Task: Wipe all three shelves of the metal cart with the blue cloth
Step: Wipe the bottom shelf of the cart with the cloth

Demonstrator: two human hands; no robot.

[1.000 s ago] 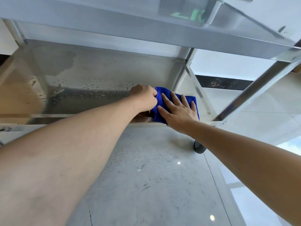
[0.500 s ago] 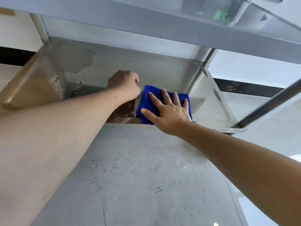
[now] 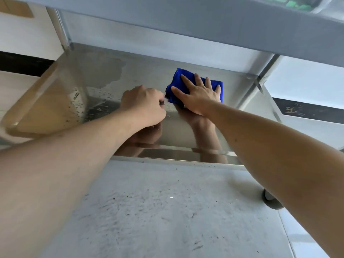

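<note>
The folded blue cloth [image 3: 176, 79] lies on the bottom shelf [image 3: 242, 101] of the metal cart, toward its far side. My right hand [image 3: 199, 94] rests flat on the cloth with fingers spread, pressing it down. My left hand [image 3: 143, 105] is curled into a fist just left of the cloth, its fingertips at the cloth's near-left corner; whether it pinches the cloth is unclear. Water drops and a wet patch [image 3: 96, 101] cover the left part of the shelf. The shelf above [image 3: 204, 25] overhangs the hands.
The cart's upright posts stand at the back left [image 3: 65, 34] and at the right [image 3: 264, 71]. A caster wheel [image 3: 270, 200] sits on the speckled grey floor [image 3: 158, 211] at lower right. The shelf's front lip [image 3: 176, 155] runs beneath my forearms.
The cloth and my right hand have slid away from the shelf's front edge toward the back. My left fist has followed alongside, and the camera has shifted lower and closer.
</note>
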